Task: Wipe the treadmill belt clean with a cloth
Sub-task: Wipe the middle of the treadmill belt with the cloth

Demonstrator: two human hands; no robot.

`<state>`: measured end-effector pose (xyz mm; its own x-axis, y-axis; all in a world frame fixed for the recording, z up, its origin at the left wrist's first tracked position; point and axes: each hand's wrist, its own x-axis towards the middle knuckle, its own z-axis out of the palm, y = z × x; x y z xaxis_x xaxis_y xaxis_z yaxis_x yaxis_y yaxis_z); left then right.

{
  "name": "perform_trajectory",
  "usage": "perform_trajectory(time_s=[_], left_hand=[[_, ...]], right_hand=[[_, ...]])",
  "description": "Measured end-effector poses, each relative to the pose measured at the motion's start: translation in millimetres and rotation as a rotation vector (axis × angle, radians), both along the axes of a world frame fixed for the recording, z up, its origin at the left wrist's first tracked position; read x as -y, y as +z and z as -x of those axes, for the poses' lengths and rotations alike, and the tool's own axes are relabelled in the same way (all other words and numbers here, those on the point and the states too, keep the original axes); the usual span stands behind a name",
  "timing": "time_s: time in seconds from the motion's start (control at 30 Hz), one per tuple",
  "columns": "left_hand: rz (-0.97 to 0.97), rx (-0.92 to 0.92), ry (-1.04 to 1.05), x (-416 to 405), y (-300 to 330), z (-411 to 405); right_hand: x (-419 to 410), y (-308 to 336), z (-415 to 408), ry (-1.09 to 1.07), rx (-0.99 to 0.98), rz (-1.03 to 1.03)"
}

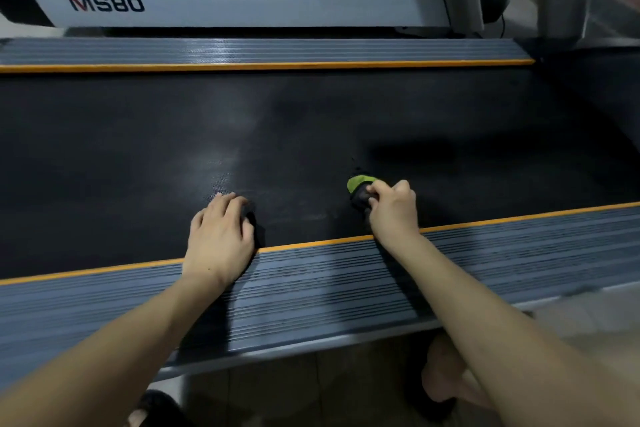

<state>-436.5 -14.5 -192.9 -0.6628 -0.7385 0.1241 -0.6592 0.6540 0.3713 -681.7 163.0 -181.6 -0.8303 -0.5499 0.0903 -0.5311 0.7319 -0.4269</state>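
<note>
Right hand [393, 210] is clamped round a bunched green/dark cloth [360, 189] pressed on the black treadmill belt [311, 128] nr the orange-edged side rail [346, 274], prob to scrub w/ pressure, while left hand [220, 234] rests flat, fingers spread, holding nothing, bracing the lean

Black, finely textured treadmill belt [311, 135] with a dull grey sheen near the middle. Grey side rails [329, 288], ribbed in thin dark lines, each edged by an orange strip [311, 244]. Lime-green and black cloth [360, 189]. Beyond, a white neighbouring treadmill frame [242, 3] lettered "MS80" in dark blue, with red in the M.
</note>
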Motion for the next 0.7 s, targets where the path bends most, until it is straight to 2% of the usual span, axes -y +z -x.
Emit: perform_trajectory(time_s=[0.13, 0.23, 0.3, 0.4, 0.53, 0.7], left_hand=[[-0.014, -0.012, 0.107, 5.1, 4.6, -9.9], [0.089, 0.092, 0.046, 24.1, 8.9, -31.0], [0.09, 0.128, 0.077, 40.6, 6.9, -52.1], [0.016, 0.115, 0.186, 52.5, 0.2, -69.4], [0.033, 0.044, 0.126, 51.8, -1.4, -63.1], [0.055, 0.011, 0.155, 51.1, -1.8, -63.6]], right_hand=[[46.5, -4.8, -66.2, 0.068, 0.043, 0.056], [85.7, -5.7, -119.9, 0.238, 0.091, 0.101], [101.9, -5.6, -143.9, 0.343, 0.093, 0.088], [104.4, -10.1, -143.9, 0.385, 0.123, 0.122], [102.9, -12.5, -141.3, 0.384, 0.111, 0.134], [102.1, -15.0, -140.5, 0.403, 0.075, 0.157]])
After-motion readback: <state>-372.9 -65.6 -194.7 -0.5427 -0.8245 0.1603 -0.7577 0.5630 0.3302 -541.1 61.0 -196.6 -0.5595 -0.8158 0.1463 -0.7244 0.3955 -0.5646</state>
